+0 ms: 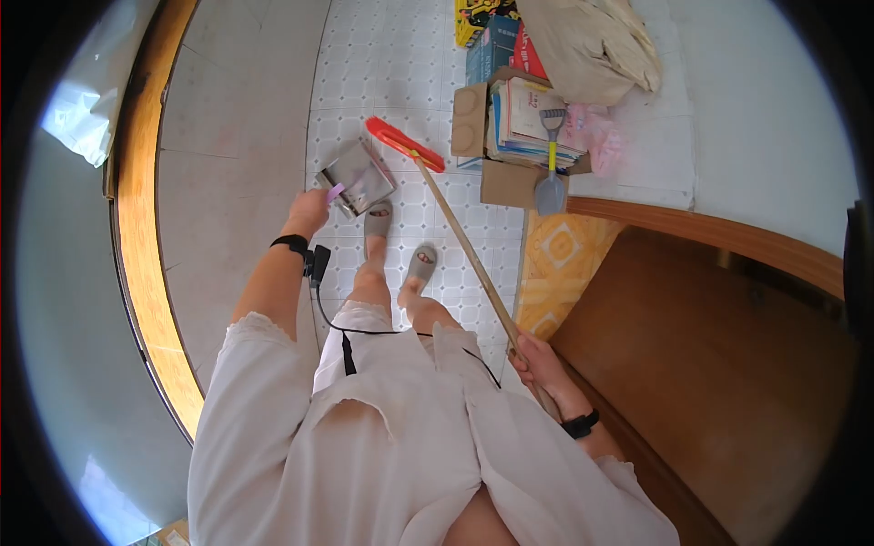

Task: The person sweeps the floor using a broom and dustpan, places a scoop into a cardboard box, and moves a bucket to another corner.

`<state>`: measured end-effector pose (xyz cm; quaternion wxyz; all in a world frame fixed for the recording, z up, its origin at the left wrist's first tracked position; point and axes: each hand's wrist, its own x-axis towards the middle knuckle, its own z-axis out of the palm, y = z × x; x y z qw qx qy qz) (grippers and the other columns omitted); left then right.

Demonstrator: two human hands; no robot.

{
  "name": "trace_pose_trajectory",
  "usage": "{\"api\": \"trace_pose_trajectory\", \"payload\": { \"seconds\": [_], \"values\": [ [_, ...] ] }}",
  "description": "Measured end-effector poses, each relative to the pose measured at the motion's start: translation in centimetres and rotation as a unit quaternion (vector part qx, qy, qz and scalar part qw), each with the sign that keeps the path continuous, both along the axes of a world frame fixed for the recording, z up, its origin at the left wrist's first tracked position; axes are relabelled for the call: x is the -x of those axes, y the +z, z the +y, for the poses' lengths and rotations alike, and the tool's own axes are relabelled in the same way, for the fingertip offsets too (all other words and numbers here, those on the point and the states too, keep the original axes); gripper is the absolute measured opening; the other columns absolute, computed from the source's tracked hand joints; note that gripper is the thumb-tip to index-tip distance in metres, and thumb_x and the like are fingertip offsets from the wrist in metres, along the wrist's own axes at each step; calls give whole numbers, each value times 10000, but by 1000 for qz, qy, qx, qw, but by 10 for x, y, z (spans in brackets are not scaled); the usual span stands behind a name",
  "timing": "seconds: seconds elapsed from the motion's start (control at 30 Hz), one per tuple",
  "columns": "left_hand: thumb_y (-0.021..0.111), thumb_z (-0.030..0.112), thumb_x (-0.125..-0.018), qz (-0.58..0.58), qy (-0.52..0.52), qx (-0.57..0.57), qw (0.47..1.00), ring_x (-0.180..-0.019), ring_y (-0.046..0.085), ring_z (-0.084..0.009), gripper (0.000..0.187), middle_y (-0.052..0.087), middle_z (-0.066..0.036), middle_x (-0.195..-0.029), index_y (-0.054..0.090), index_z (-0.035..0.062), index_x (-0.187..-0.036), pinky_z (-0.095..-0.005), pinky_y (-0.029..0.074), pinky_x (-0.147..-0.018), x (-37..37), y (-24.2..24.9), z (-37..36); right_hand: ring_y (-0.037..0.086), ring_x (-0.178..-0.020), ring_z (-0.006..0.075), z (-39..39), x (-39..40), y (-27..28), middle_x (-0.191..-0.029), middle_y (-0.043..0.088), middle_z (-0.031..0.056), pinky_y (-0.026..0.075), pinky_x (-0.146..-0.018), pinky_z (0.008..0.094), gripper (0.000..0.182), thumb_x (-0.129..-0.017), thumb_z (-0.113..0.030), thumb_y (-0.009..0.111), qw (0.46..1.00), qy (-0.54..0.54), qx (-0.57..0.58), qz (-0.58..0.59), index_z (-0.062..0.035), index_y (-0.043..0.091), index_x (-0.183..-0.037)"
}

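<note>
My right hand (541,364) is closed round the wooden stick of a broom (469,246), which slants up and left across the floor. The broom's red bristle head (404,146) is near the floor, just beyond a grey dustpan (360,177). My left hand (309,211) is closed at the dustpan's near left side, by a light purple strip (336,191) that looks like its handle. The dustpan is tilted in this view, above my slippered feet, and its far right edge lies close to the bristles.
To the right stands an open cardboard box (510,185) of papers and booklets, with a small grey toy shovel (551,187) on it. A beige cloth bag (592,50) lies behind. A wood-edged table (710,241) is at right, a pale cabinet (246,155) at left.
</note>
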<state>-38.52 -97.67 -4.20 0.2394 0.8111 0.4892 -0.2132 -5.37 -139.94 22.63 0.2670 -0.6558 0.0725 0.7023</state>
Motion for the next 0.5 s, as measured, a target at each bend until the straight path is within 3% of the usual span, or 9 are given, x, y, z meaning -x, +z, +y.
{"api": "trace_pose_trajectory", "payload": {
  "seconds": [0.07,0.13,0.23,0.27,0.33,0.4,0.5],
  "values": [
    [633,174,-889,-6,13,-14,1000,-1059,623,-388,220,693,-148,-1085,665,106,-1095,-480,507,-922,2,28,-21,360,-460,65,-6,-1,-22,-652,436,-21,347,-429,233,524,-1060,-353,417,998,25,-33,-39,-190,325,-1549],
    [622,187,-894,-8,30,-16,999,-1045,629,-391,204,692,-159,-1061,662,102,-1075,-496,510,-912,6,40,-42,367,-461,73,10,11,-37,-659,433,-20,359,-433,241,497,-1053,-348,404,997,12,31,-69,-196,360,-1523],
    [632,198,-895,-22,90,-11,996,-1051,628,-385,213,690,-159,-1068,666,109,-1086,-496,511,-916,23,46,-71,368,-463,73,9,31,-62,-657,429,-21,356,-431,248,466,-1046,-337,406,999,-6,40,-13,-216,385,-1495],
    [635,202,-896,-27,105,-14,994,-1049,627,-391,222,689,-158,-1077,659,114,-1098,-497,510,-915,27,46,-82,368,-463,73,7,27,-62,-657,429,-21,356,-431,248,466,-1046,-337,406,999,-2,37,-12,-216,385,-1495],
    [639,206,-897,-34,122,-15,992,-1047,625,-397,231,688,-156,-1086,652,119,-1111,-498,509,-914,31,41,-90,375,-464,72,5,12,-51,-657,430,-19,350,-425,253,448,-1046,-338,415,993,-59,28,100,-236,391,-1482],
    [629,210,-913,-9,144,0,990,-1129,585,-381,255,677,-126,-1155,648,151,-1161,-478,508,-928,40,34,-103,362,-457,69,10,1,-30,-656,429,-16,339,-420,258,473,-1047,-336,423,992,-61,40,100,-231,363,-1505],
    [619,212,-917,-14,166,17,986,-1128,582,-389,255,680,-133,-1140,634,135,-1160,-481,505,-937,55,15,-117,362,-438,79,42,7,-15,-632,430,-4,345,-405,260,503,-1049,-326,429,999,37,0,2,-201,356,-1530]
  ]
}}
